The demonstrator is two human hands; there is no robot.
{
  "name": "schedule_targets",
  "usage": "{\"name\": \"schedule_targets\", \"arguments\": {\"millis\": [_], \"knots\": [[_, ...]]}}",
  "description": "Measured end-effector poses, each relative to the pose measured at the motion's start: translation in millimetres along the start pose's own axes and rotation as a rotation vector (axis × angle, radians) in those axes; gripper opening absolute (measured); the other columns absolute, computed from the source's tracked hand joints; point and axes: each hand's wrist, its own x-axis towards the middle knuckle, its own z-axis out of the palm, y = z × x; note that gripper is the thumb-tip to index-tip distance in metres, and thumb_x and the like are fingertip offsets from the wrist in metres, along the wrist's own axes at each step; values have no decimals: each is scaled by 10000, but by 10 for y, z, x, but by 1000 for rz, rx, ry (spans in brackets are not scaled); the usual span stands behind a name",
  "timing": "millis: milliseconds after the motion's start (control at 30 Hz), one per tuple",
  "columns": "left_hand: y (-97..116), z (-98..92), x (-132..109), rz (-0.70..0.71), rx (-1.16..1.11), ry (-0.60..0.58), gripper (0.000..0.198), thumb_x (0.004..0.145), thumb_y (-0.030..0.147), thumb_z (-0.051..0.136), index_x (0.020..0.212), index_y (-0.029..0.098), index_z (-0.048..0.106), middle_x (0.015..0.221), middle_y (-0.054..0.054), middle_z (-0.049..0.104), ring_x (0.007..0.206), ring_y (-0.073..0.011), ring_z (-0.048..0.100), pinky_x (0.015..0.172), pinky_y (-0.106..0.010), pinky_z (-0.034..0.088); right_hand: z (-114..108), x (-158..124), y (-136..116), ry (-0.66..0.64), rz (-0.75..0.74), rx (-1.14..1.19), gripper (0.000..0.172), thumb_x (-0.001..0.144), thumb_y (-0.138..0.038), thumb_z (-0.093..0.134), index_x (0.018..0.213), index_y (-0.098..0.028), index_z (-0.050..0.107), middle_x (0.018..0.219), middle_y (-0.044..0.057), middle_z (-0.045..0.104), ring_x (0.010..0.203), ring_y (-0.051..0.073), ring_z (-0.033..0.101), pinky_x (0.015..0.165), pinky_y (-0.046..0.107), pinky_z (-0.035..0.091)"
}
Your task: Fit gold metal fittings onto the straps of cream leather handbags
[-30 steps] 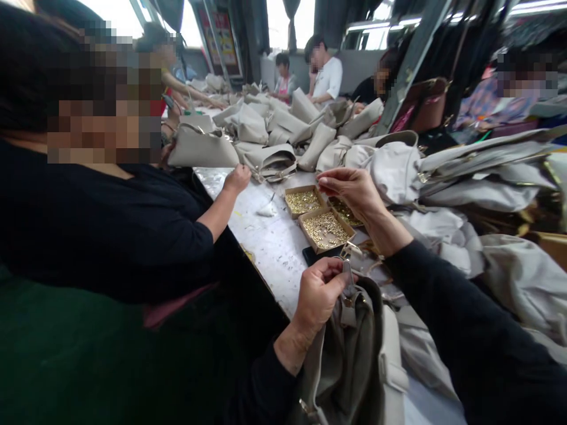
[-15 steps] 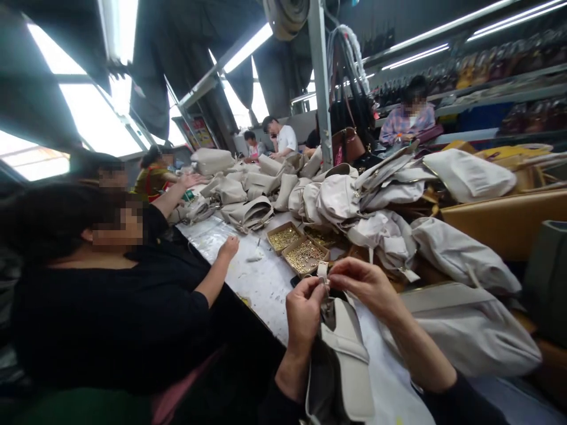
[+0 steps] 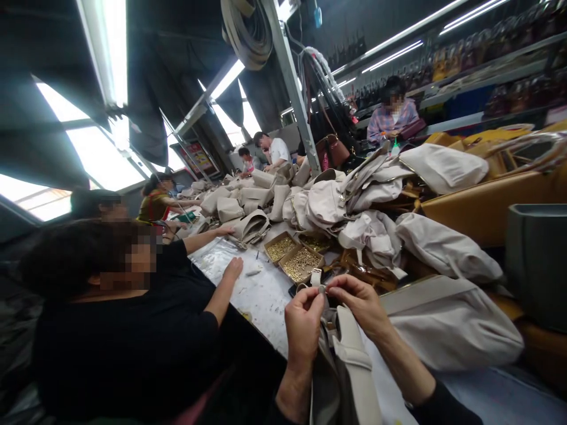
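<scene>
My left hand (image 3: 303,321) pinches buckled strap (image 3: 316,280), long axis near upright; right hand (image 3: 361,300) curled just right of it, hold I can't tell remotely.

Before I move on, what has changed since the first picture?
The right hand has come down from near the open brown cardboard boxes of golden pieces to the beige buckled strap, beside the left hand. The view tilted up. The left hand still grips the strap; the boxes stayed put.

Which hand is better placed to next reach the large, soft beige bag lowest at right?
Right hand, probably: its forearm is beside that bag; the left hand, farther, pinches a buckled beige strap.
</scene>
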Motion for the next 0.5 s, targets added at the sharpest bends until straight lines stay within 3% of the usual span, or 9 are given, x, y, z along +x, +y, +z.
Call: {"name": "schedule_targets", "arguments": {"millis": [100,200,300,500], "knots": [[-12,17,2,-6,-59,17,183,783,295,719,875,144,762,847,-83,778,787,-208,712,748,-280,546,13,12,11,-11,-39,-11,295,739,-486,878,797,-215,776,783,12,697,755,173,590,721,279,475],[-12,24,-4,23,-68,41,146,783,278,727,852,150,747,829,-66,767,769,-196,708,736,-270,545,38,10,6,-13,-74,-1,271,727,-477,887,752,-227,787,867,27,710,882,208,614,839,308,483],[-5,27,-13,49,-44,51,118,798,260,712,849,157,740,837,-57,763,780,-190,708,751,-269,547,72,-4,-3,-3,6,80,266,685,-465,915,749,-233,802,927,45,745,932,234,635,889,338,490],[1,48,-12,66,-10,40,111,816,255,688,851,161,735,830,-52,757,780,-185,703,749,-265,546,86,-19,-2,46,121,143,322,609,-473,957,758,-223,820,867,58,779,841,225,662,824,332,513]]}}
